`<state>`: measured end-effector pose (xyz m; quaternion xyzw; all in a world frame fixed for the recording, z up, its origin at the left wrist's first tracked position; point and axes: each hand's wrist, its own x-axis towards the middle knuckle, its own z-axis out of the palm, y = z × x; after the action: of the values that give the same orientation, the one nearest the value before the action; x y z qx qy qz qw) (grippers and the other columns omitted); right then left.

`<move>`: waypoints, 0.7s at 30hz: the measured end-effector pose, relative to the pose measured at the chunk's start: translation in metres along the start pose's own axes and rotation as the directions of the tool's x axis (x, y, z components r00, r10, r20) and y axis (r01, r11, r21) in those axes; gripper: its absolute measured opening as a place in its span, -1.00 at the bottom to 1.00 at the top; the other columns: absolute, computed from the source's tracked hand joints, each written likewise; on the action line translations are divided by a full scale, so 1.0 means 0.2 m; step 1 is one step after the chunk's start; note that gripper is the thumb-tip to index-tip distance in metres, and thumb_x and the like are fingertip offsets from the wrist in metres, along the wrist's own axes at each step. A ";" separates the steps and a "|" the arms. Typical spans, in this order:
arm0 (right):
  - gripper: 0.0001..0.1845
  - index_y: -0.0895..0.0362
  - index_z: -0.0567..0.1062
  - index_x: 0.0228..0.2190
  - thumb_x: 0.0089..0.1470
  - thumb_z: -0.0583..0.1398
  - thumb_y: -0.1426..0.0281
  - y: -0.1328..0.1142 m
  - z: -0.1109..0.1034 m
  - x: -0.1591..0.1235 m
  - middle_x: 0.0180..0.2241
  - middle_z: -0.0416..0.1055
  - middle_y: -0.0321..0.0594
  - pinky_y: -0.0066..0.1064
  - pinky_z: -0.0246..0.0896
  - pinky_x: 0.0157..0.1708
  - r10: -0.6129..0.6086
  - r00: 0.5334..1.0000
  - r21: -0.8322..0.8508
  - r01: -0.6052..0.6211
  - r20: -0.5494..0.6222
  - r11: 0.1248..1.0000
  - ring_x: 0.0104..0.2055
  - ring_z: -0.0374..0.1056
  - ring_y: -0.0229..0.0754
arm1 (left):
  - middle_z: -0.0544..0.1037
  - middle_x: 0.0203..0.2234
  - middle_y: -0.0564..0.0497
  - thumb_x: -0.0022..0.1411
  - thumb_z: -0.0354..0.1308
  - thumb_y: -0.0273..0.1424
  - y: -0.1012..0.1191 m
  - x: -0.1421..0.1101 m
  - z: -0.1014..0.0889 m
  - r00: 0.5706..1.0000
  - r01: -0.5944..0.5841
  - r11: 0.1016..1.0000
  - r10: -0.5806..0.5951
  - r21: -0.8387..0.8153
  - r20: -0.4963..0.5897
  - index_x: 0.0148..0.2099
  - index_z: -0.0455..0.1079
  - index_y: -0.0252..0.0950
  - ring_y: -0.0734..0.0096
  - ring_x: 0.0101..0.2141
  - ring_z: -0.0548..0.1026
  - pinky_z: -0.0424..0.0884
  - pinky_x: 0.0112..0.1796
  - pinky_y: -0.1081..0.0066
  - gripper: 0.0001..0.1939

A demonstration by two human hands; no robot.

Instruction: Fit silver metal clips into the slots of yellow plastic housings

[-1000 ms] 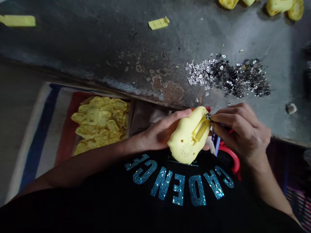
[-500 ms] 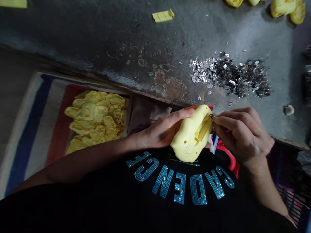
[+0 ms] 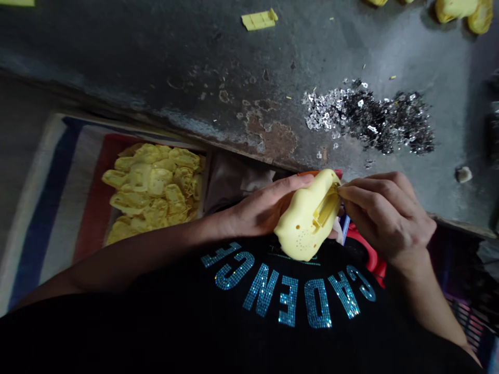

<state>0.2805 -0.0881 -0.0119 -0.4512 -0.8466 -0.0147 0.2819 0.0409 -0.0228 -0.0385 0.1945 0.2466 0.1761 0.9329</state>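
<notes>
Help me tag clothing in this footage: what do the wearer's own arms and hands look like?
The left hand and the right hand are ungloved; no ring or watch shows, though the left one is partly hidden. Both forearms are bare beyond a black top, whose front bears glittering blue block letters.

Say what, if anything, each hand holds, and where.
Left hand holds the yellow shell by its side; whether the right hand at the compartment holds anything is unclear.
</notes>
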 end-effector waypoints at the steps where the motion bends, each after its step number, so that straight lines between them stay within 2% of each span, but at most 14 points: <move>1: -0.50 -0.04 0.59 0.24 0.36 0.40 0.54 0.00 0.00 0.00 -0.06 0.76 -0.16 -0.12 0.57 -0.14 0.021 1.000 0.019 -0.021 -0.009 1.000 -0.15 0.63 -0.02 | 0.79 0.07 -0.10 0.38 0.39 0.03 0.00 0.00 0.00 1.000 0.011 1.000 -0.011 0.016 0.006 0.44 0.55 -0.16 -0.11 0.18 0.69 0.64 0.16 0.10 -0.30; 5: -0.45 -0.08 0.62 0.25 0.34 0.39 0.59 -0.01 0.01 -0.01 -0.06 0.76 -0.17 -0.09 0.57 -0.11 0.122 0.990 0.054 -0.118 -0.077 0.992 -0.15 0.65 0.00 | 0.81 -0.06 -0.15 0.26 0.45 0.03 0.02 0.01 0.00 0.999 0.030 0.998 -0.033 0.060 0.039 0.64 0.28 -0.27 -0.23 0.21 0.68 0.56 0.22 0.06 0.04; 8: -0.47 -0.11 0.63 0.25 0.35 0.41 0.54 -0.01 0.03 -0.02 -0.06 0.75 -0.19 -0.09 0.56 -0.10 0.130 0.985 0.011 -0.130 -0.114 0.991 -0.15 0.64 0.00 | 0.80 -0.03 -0.20 0.34 0.38 0.04 0.01 0.02 0.00 0.999 0.015 0.999 -0.017 0.052 0.040 0.69 0.18 -0.31 -0.19 0.15 0.70 0.56 0.20 0.06 0.06; 11: -0.46 -0.12 0.62 0.28 0.37 0.40 0.52 -0.02 0.04 -0.02 -0.04 0.75 -0.18 -0.10 0.56 -0.09 0.089 0.990 -0.026 -0.092 -0.105 0.995 -0.13 0.63 0.00 | 0.80 -0.03 -0.17 0.41 0.32 0.05 0.00 0.02 0.00 1.000 -0.001 1.000 0.000 0.015 0.031 0.66 0.26 -0.28 -0.10 0.09 0.70 0.57 0.18 0.09 -0.04; 14: -0.44 -0.07 0.60 0.31 0.37 0.40 0.54 -0.03 0.04 -0.02 -0.03 0.76 -0.14 -0.11 0.54 -0.13 0.065 0.994 -0.053 -0.070 -0.092 0.996 -0.13 0.62 0.01 | 0.79 0.02 -0.14 0.37 0.37 0.05 -0.01 0.02 0.00 0.999 0.006 1.000 -0.007 0.011 0.037 0.59 0.38 -0.24 -0.04 0.04 0.70 0.58 0.14 0.14 -0.11; 18: -0.35 -0.11 0.53 0.39 0.37 0.40 0.52 -0.05 0.04 -0.03 -0.02 0.77 -0.13 -0.07 0.52 -0.16 0.061 0.996 -0.077 -0.066 -0.070 0.995 -0.14 0.63 0.04 | 0.75 0.16 -0.12 0.35 0.37 -0.02 -0.01 0.02 -0.01 0.999 -0.039 0.999 0.039 0.003 0.021 0.47 0.52 -0.19 -0.06 0.13 0.68 0.59 0.07 0.20 -0.26; 21: -0.38 -0.05 0.56 0.36 0.36 0.40 0.53 -0.07 0.04 -0.04 -0.02 0.77 -0.08 -0.06 0.51 -0.17 0.071 0.994 -0.073 -0.077 -0.082 0.994 -0.13 0.63 0.06 | 0.76 0.12 -0.15 0.31 0.41 -0.01 -0.01 0.02 -0.01 0.999 -0.037 0.999 0.037 0.001 0.018 0.47 0.51 -0.20 -0.14 0.17 0.66 0.59 0.08 0.18 -0.22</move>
<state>0.2692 -0.1003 -0.0203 -0.4917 -0.8162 -0.0544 0.2983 0.0428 -0.0219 -0.0426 0.2013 0.2347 0.1913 0.9316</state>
